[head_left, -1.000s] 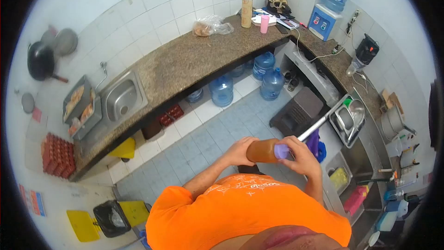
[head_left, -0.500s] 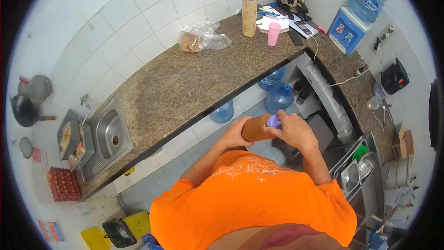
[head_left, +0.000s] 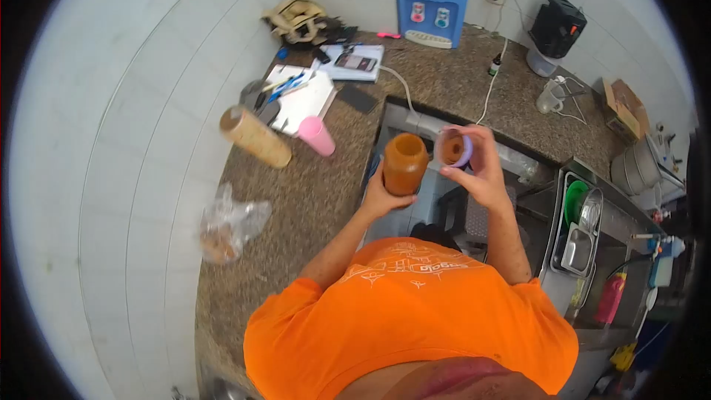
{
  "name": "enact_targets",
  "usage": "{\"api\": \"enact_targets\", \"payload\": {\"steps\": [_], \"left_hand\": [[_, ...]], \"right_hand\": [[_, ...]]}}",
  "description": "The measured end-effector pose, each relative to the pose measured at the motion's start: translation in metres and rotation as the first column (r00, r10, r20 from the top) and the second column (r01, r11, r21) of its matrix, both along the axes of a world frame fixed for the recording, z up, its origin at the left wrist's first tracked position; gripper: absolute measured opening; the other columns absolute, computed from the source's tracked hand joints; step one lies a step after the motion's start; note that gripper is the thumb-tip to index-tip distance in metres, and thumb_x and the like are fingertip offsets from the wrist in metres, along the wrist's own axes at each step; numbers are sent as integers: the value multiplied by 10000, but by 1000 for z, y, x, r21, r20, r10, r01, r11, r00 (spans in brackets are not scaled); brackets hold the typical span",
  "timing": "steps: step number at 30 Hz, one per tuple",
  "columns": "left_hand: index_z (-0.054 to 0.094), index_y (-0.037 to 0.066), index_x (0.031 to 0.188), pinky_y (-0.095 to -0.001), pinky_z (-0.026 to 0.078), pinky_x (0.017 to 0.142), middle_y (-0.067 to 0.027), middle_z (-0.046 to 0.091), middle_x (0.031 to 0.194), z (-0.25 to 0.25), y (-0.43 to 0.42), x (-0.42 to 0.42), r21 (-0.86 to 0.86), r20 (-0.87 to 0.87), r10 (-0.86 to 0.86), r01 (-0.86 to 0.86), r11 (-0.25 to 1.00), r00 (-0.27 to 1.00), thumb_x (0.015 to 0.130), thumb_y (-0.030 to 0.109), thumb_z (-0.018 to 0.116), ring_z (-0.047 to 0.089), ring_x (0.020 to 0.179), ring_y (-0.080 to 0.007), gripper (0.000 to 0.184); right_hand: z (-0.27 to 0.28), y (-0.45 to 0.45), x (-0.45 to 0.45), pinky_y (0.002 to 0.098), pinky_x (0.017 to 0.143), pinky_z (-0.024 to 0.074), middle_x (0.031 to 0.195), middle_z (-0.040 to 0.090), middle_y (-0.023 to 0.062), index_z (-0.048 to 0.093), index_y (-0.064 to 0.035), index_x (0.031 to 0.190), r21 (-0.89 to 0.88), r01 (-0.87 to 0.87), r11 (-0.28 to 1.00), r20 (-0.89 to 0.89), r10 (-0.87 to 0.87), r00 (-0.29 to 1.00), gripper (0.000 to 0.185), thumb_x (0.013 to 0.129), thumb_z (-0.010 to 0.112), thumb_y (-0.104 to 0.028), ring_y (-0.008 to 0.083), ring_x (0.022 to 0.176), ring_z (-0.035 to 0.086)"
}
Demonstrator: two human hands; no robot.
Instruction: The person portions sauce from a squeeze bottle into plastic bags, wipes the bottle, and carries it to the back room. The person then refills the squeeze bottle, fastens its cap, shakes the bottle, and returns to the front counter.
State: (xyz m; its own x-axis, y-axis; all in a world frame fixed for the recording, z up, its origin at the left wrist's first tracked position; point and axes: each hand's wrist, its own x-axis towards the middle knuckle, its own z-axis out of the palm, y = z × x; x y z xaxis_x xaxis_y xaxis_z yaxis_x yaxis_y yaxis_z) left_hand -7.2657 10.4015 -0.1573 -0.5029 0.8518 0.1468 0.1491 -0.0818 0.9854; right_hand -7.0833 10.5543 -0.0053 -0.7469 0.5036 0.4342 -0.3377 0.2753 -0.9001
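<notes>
My left hand (head_left: pixel 385 196) is wrapped round the lower part of an amber-brown jar (head_left: pixel 405 170), which stands open at the top and tilts slightly. Its inside looks brown. In my right hand (head_left: pixel 481 167) is a purple lid (head_left: pixel 465 150), turned so its underside shows brown smears. Lid and jar are apart, side by side in front of my chest. Closest to them on the counter is a pink cup (head_left: pixel 317 135), left of the jar.
A granite counter (head_left: pixel 296 211) bends round me. On it are a patterned roll (head_left: pixel 255 137), a plastic bag (head_left: pixel 229 226), papers (head_left: pixel 311 100), a phone (head_left: pixel 358 98) and a blue water dispenser (head_left: pixel 433 11). Metal trays (head_left: pixel 578 248) stand at the right by a sink.
The lid has come off the jar and moved right with my right hand. The jar is now more upright. My view has turned right, toward the water dispenser.
</notes>
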Motion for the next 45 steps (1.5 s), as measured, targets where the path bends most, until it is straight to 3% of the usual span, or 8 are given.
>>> {"api": "enact_targets", "payload": {"steps": [2,5,11,14,17,23,37,45], "left_hand": [[505,56,1380,-412,478,1036,-151,659,1289,-4,82,-31,42,-26,37,-36,998,999,604,296,968,631,1213,-275,935],[493,57,1383,-417,494,1016,-162,667,1272,-8,203,-70,42,-61,138,-136,990,989,603,301,961,647,1189,-297,942],[481,69,1335,-465,510,997,-167,676,1244,-73,437,-177,-75,-151,412,-426,902,898,587,318,952,646,1167,-382,918],[463,108,1357,-531,472,1048,-148,643,1309,-85,501,-216,-329,-186,384,-425,843,905,601,325,943,591,1246,-388,922],[431,152,1406,-631,402,1089,-122,579,1402,-97,548,-242,-512,-205,395,-442,736,896,623,342,936,509,1337,-379,951],[405,169,1430,-733,327,1086,-94,531,1450,-92,592,-264,-602,-188,450,-464,650,873,638,356,936,427,1398,-377,972],[450,153,1372,-657,389,1052,-104,552,1410,-95,598,-254,-501,-269,525,-583,640,807,626,276,926,466,1336,-405,894],[457,145,1349,-646,423,1028,-120,560,1380,-96,597,-254,-462,-327,532,-623,632,781,620,305,934,481,1320,-403,885]], "right_hand": [[-21,37,-3,400,1066,479,1410,557,199,352,-138,1455,-188,157,970,-128,-182,975,786,823,786,31,276,1250,591],[-38,91,4,394,1012,512,1410,559,199,351,-145,1454,-329,339,881,-126,-397,909,760,843,775,8,299,1198,632],[-70,224,7,389,827,580,1407,561,188,394,-134,1465,-338,508,792,19,-534,846,728,862,800,-102,330,1062,690],[-62,292,-3,375,802,582,1398,566,179,406,-123,1457,-369,536,759,54,-558,828,715,860,799,-99,321,1039,695],[-65,364,-20,424,913,583,1366,582,179,414,-112,1423,-328,531,781,54,-546,836,669,863,770,-28,291,1089,675],[-64,452,-82,467,925,597,1364,567,196,439,-97,1395,-353,423,834,49,-435,899,649,847,775,-1,280,1161,631],[-97,501,-184,433,965,586,1344,581,195,444,-56,1368,-341,151,928,66,-136,988,664,814,802,21,270,1169,634],[-105,486,-208,482,923,613,1355,580,214,442,-77,1383,-366,26,930,36,-13,999,648,843,800,-49,295,1156,649]]}}
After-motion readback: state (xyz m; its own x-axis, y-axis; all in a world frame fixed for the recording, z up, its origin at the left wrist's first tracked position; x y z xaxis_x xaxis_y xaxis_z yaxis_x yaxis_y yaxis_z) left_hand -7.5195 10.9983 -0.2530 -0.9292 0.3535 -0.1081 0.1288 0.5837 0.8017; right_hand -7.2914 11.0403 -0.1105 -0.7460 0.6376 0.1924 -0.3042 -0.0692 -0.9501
